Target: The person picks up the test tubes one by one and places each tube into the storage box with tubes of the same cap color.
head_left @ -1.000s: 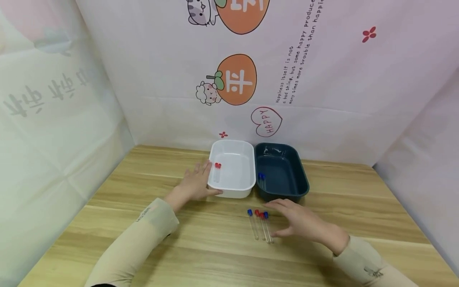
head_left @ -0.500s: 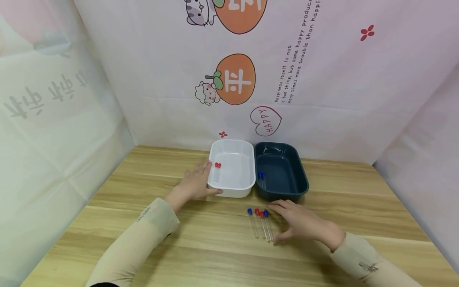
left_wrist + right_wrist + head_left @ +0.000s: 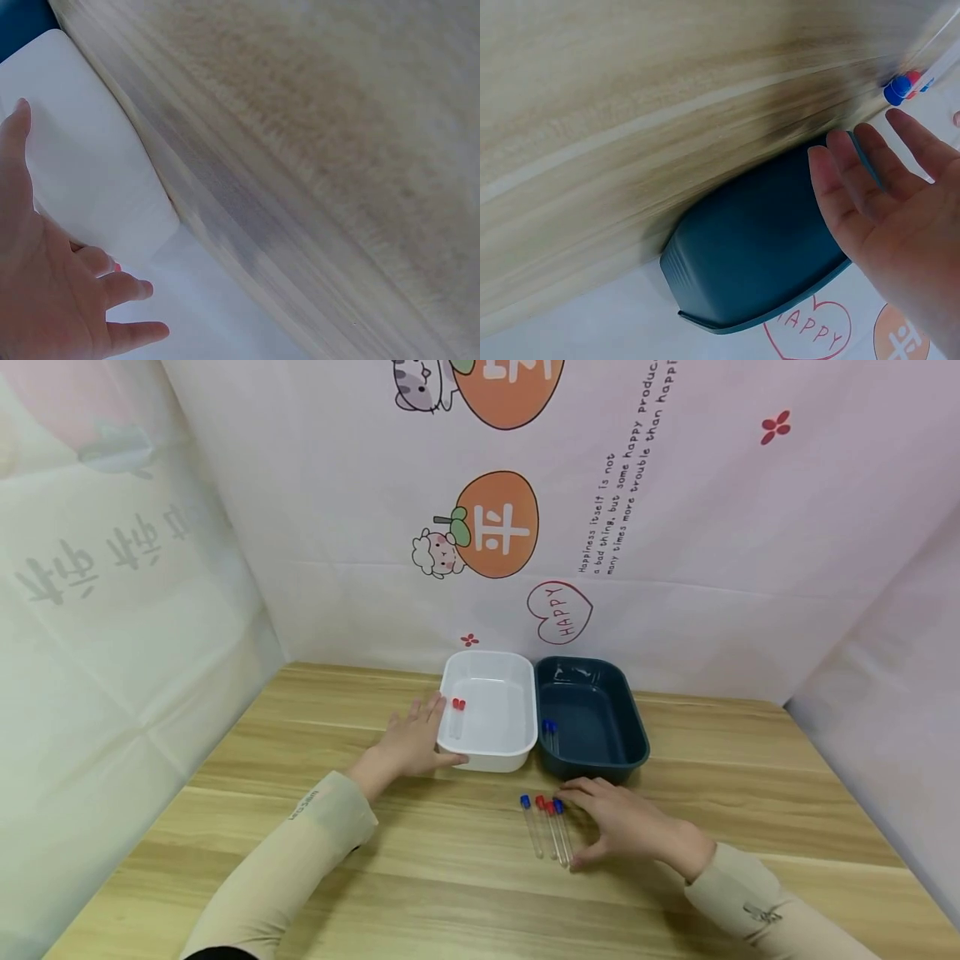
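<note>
My left hand (image 3: 411,745) rests spread on the left side of a white bin (image 3: 487,760), its thumb against the front wall. Two red-capped test tubes (image 3: 457,718) lie inside that bin. In front of the bins, several test tubes (image 3: 535,831) lie on the table in a loose row, some with red caps and some with blue. My right hand (image 3: 626,822) is at the right end of the row. Its fingertips are near the blue cap (image 3: 897,91) of the rightmost tube and its thumb near the rounded end, fingers loosely bent.
A dark blue bin (image 3: 637,747) stands right of the white one, with two blue-capped test tubes (image 3: 551,739) in its left side. Behind both bins hangs a printed cloth (image 3: 675,635). The wood-grain table (image 3: 450,902) stretches out in front.
My right hand has shifted slightly left, its thumb closer to the rounded end of the rightmost test tube. My left hand has stayed on the white bin.
</note>
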Tool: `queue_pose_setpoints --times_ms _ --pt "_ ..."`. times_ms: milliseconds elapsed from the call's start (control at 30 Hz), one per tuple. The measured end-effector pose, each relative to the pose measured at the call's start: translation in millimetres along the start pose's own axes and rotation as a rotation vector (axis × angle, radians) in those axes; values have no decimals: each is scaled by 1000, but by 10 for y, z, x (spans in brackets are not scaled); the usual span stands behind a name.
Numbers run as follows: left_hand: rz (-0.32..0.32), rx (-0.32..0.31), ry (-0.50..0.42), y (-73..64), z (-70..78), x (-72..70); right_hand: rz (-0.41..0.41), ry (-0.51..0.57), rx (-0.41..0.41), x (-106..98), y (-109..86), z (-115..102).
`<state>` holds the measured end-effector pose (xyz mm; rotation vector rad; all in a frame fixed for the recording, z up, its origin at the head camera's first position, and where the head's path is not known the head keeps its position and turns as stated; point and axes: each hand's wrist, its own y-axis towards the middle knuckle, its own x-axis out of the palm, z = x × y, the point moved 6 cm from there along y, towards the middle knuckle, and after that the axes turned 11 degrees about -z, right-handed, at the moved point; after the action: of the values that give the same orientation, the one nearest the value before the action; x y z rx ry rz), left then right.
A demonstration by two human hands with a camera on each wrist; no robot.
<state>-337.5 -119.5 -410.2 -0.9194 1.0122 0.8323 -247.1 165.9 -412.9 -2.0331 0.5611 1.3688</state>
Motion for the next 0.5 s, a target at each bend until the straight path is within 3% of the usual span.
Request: queue_pose_setpoints --times_ms 500 --pt "-4 -1 -2 11 -3 7 -10 39 24 14 13 5"
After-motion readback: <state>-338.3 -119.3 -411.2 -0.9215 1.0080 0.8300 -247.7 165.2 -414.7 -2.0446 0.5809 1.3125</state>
